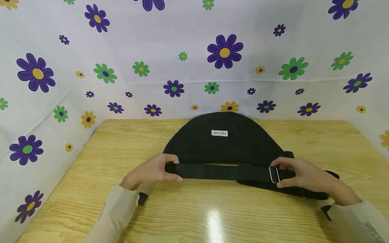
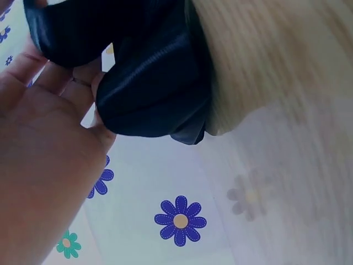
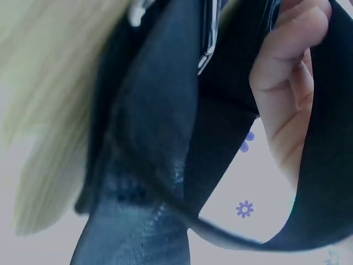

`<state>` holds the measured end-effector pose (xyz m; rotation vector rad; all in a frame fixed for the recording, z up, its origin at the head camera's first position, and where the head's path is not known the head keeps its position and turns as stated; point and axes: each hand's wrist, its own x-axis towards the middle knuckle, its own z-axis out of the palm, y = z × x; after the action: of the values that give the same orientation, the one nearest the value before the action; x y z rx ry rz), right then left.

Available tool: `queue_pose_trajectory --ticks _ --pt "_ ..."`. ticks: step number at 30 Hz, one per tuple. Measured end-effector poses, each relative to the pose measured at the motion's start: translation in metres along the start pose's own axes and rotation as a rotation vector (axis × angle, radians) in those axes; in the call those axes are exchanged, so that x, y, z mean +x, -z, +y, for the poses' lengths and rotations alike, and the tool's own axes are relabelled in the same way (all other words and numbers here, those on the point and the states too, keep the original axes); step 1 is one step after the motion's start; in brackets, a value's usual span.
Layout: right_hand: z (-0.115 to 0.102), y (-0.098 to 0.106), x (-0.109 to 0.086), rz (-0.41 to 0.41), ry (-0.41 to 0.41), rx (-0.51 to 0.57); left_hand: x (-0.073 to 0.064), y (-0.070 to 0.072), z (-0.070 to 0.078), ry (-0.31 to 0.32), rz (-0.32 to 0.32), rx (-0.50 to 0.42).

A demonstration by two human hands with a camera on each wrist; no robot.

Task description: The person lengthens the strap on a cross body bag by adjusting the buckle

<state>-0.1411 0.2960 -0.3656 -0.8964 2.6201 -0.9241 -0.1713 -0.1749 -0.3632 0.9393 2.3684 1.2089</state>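
A black half-moon bag (image 1: 225, 148) lies on the table, its small white label (image 1: 219, 133) upside down to me. Across its near side runs the wide black strap (image 1: 209, 171), drawn out straight between both hands. At the bag's left corner, my left hand (image 1: 153, 168) grips the strap's end between thumb and fingers. My right hand (image 1: 304, 173) pinches the strap by a silver slider buckle (image 1: 270, 174). In the right wrist view, a strap loop (image 3: 325, 182) curves past the fingers (image 3: 281, 77). More folded black strap lies below the right hand.
The light wooden table (image 1: 188, 209) extends around the bag. A white cloth (image 1: 170, 40) printed with flowers hangs behind it and along the sides. Dark pieces show at both sleeve cuffs.
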Motion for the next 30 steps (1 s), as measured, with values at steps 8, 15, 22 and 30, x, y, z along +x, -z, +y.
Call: queue_pose_trajectory --ticks 8,15,22,30 --pt "0.018 0.008 -0.018 -0.026 0.109 0.041 -0.005 -0.001 -0.004 -0.053 -0.014 0.059" --pt "0.029 0.015 -0.034 0.052 0.072 -0.029 -0.008 -0.001 -0.004 -0.099 -0.036 0.044" --pt "0.036 0.021 -0.049 0.133 0.000 -0.169 -0.009 -0.005 -0.001 -0.100 -0.037 0.095" --pt "0.035 0.025 -0.053 0.100 -0.089 -0.196 -0.013 -0.007 -0.003 -0.056 -0.039 0.152"
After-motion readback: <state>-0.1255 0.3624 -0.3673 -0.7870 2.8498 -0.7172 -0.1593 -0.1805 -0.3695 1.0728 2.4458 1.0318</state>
